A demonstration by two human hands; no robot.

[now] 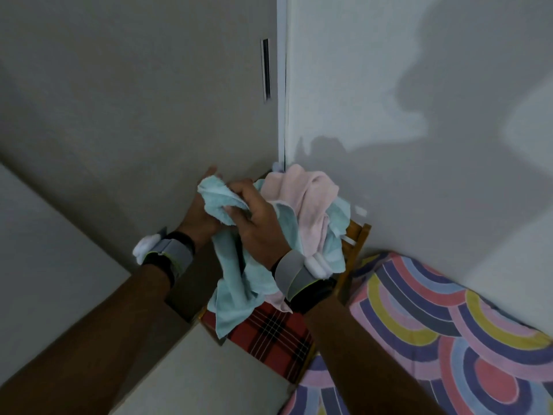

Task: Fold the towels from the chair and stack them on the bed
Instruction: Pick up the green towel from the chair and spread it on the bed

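Chair (357,235) — both hands' grip on towel (236,274).

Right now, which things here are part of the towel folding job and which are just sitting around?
Part of the job:
- light blue towel, gripped by the left hand and right hand
- pink towel, on the chair
- wooden chair with plaid cushion
- bed with its patterned sheet

Just there:
- grey cupboard door
- white wall
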